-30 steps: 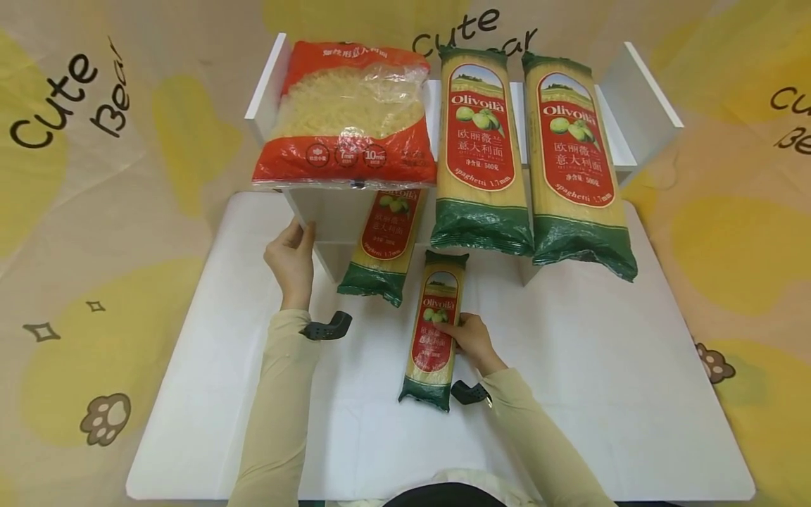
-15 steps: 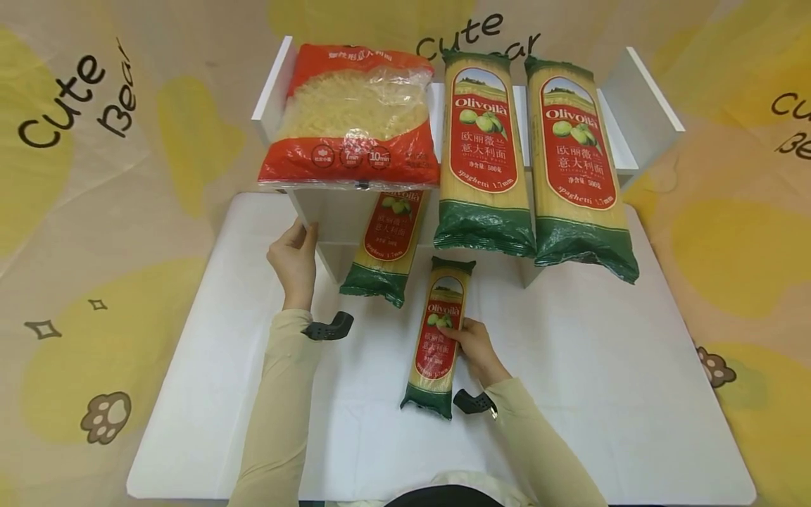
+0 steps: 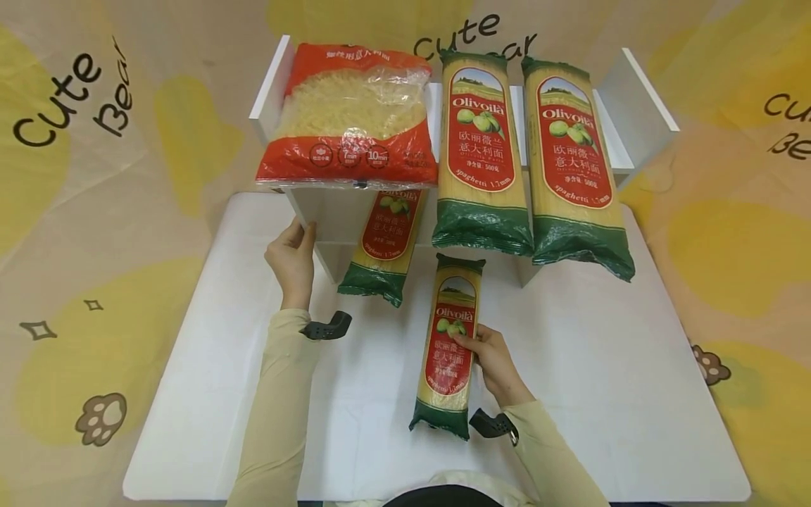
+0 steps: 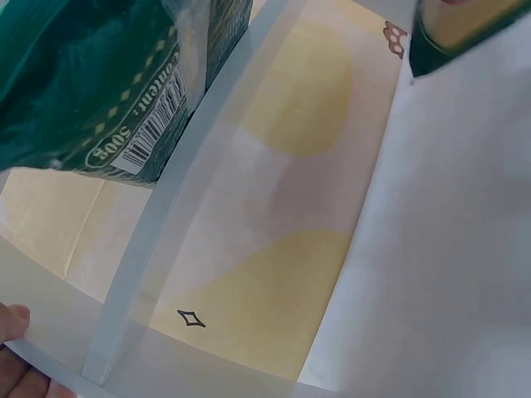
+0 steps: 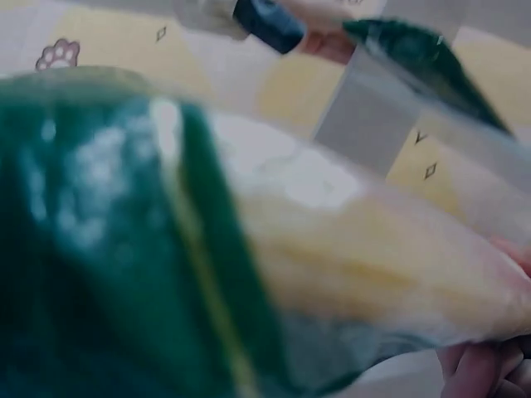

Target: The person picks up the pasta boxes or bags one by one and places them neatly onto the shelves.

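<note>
In the head view my right hand (image 3: 500,360) grips a spaghetti pack (image 3: 451,352) by its right side, thumb across the front. The pack is held in front of the shelf, over the table; in the right wrist view its green end (image 5: 108,240) looms close and blurred. My left hand (image 3: 293,262) pinches the left side panel of the white shelf (image 3: 329,211); the left wrist view shows the thumb (image 4: 12,322) and fingers on either side of the panel edge. Another spaghetti pack (image 3: 386,239) lies on the lower level beside that hand, its top hidden.
On the upper level lie a red pasta bag (image 3: 355,113) at left and two spaghetti packs, one central (image 3: 483,155) and one right (image 3: 576,169), their ends overhanging the front. A white table (image 3: 608,394) is below. A patterned cloth (image 3: 114,232) surrounds it.
My right hand has moved to the right and slightly nearer my body with the spaghetti pack, which now looks larger and more upright. The left hand keeps its place on the shelf panel.
</note>
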A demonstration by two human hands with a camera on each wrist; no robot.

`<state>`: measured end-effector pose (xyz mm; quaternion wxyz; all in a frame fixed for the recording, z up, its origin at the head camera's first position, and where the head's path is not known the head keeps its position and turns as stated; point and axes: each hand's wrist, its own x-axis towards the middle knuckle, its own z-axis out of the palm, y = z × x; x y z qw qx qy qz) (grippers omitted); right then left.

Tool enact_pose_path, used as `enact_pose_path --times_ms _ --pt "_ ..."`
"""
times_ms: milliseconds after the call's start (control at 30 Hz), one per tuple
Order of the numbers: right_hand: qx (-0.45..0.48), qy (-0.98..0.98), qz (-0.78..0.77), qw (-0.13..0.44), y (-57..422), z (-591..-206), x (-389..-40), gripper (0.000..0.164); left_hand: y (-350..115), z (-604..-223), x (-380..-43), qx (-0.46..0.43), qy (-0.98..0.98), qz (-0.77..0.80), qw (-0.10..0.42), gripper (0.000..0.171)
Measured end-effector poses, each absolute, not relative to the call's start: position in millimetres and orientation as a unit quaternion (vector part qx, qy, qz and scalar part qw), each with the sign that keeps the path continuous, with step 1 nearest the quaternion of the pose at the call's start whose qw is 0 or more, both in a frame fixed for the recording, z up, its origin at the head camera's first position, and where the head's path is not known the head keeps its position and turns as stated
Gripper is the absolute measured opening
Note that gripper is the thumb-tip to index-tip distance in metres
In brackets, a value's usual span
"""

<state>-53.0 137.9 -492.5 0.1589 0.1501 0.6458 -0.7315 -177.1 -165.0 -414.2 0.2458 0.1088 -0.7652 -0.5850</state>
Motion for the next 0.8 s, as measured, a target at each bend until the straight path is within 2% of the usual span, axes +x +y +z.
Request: enact_pose_path --times_ms 400,667,800 --pt "0.126 0.615 -0.768 0.129 150.7 -446.9 -26.7 0.033 -165.3 -415.6 -178.0 0.109 -0.763 -0.585 0.252 0.028" --pt "0.076 0.591 -0.794 0.12 163.1 -422.3 -11.3 0.014 -164.6 -415.0 -179.2 0.113 -0.765 -0.581 0.254 0.027" --pt "0.034 0.573 -0.81 0.121 168.0 -412.9 -7.4 0.016 -163.9 -413.9 -177.7 0.109 -0.762 -0.583 0.259 0.027"
